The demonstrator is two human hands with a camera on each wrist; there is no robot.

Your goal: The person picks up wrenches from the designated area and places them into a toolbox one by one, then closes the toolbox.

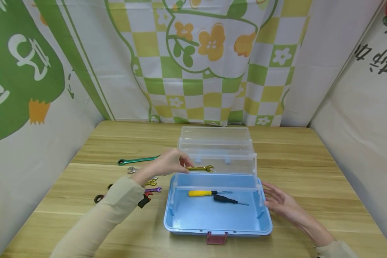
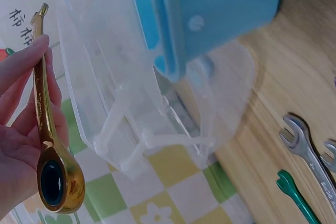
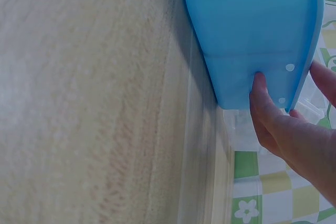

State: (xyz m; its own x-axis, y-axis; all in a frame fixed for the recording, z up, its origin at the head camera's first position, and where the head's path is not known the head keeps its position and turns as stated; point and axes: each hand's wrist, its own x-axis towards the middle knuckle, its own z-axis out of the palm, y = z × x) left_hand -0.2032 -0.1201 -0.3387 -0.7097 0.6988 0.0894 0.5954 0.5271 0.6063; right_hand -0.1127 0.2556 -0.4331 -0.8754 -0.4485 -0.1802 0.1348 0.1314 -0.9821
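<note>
My left hand (image 1: 171, 163) pinches a gold wrench (image 1: 200, 168) between thumb and fingers, above the back of a blue toolbox (image 1: 213, 220). Its open end points right in the head view; its dark-centred ring end (image 2: 59, 184) shows in the left wrist view. Inside the toolbox lie a yellow-handled screwdriver (image 1: 200, 193) and a black-handled screwdriver (image 1: 225, 199). With fingers mostly straight, my right hand (image 1: 283, 204) touches the outside of the toolbox's right wall. One fingertip (image 3: 260, 80) presses that wall in the right wrist view.
The toolbox's clear lid and trays (image 1: 217, 143) are raised at the back, its dark red latch (image 1: 216, 238) at the front. Left of it, partly hidden by my left arm, lie several wrenches, among them a green wrench (image 1: 138, 160) and a purple wrench (image 1: 154, 190).
</note>
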